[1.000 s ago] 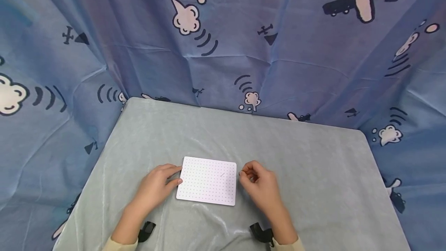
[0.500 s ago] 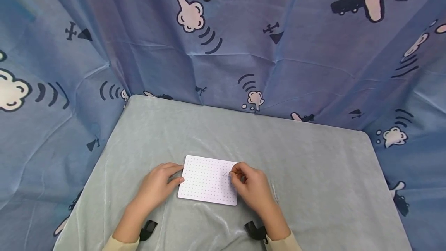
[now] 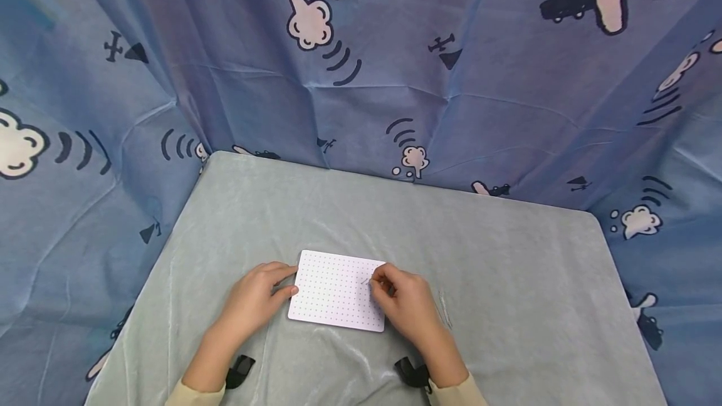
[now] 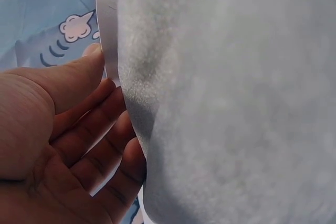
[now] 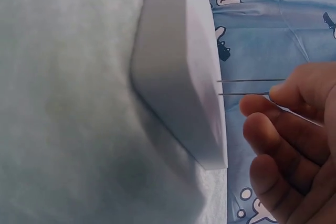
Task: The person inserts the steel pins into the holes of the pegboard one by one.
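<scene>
A white board [image 3: 335, 293] with rows of small holes lies on the cloth-covered table in the head view. At its left edge is my left hand [image 3: 254, 296], with thumb and fairly straight fingers touching the board's side, as the left wrist view also shows. Over the board's right part, my right hand [image 3: 413, 306] pinches a thin metal pin [image 5: 244, 94] between thumb and forefinger. The tip of this pin meets the board's face. Parallel beside it, a second metal pin [image 5: 252, 80] stands up from the board. Whether the held pin sits in a hole, I cannot tell.
Several thin metal pins [image 3: 445, 311] lie on the grey-green cloth [image 3: 507, 281] just right of my right forearm. A blue patterned curtain [image 3: 361, 67] hangs behind the table and along both sides.
My right hand has moved left from beside the board to over its right part, bringing the pin to the standing one. The pins on the cloth have come into sight. My left hand stays put.
</scene>
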### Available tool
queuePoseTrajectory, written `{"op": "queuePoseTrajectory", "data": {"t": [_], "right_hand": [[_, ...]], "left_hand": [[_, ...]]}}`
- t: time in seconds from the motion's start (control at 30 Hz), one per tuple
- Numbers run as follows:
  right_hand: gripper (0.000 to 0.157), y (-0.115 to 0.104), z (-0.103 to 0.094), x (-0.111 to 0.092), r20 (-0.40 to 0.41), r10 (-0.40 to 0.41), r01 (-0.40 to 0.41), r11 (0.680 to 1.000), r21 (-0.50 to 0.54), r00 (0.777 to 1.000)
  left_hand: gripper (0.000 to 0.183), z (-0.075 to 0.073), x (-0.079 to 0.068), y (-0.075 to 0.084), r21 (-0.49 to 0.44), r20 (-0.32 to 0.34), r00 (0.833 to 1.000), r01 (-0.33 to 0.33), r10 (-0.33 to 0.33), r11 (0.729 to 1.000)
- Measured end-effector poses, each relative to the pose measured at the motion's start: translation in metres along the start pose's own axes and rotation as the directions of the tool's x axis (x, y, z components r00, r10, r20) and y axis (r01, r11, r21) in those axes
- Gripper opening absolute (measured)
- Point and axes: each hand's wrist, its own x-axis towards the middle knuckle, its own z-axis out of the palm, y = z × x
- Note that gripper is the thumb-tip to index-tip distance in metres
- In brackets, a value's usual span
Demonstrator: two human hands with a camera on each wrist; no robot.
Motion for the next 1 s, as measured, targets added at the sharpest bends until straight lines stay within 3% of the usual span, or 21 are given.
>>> {"op": "queuePoseTrajectory", "data": {"t": [0.2, 0.57, 0.87, 1.0], "right_hand": [[0.017, 0.0, 0.001, -0.001, 0.002, 0.025, -0.025, 1.0, 0.005, 1.0], [0.024, -0.002, 0.0, -0.002, 0.008, 0.077, -0.077, 0.996, 0.035, 0.997], [0.02, 0.0, -0.003, -0.006, 0.061, 0.123, -0.129, 0.986, 0.106, 0.991], [0.024, 0.004, -0.014, -0.011, 0.08, 0.195, -0.2, 0.978, 0.061, 0.978]], "left_hand": [[0.043, -0.001, 0.001, 0.002, -0.001, 0.002, 1.0, 0.001, -0.001, 1.0], [0.043, 0.001, 0.002, 0.001, 0.004, 0.004, 1.0, 0.01, -0.01, 1.0], [0.042, 0.001, 0.0, 0.001, -0.002, 0.011, 1.0, 0.021, -0.021, 1.0], [0.043, 0.001, 0.0, 0.001, 0.005, 0.021, 0.999, 0.026, -0.026, 1.0]]}}
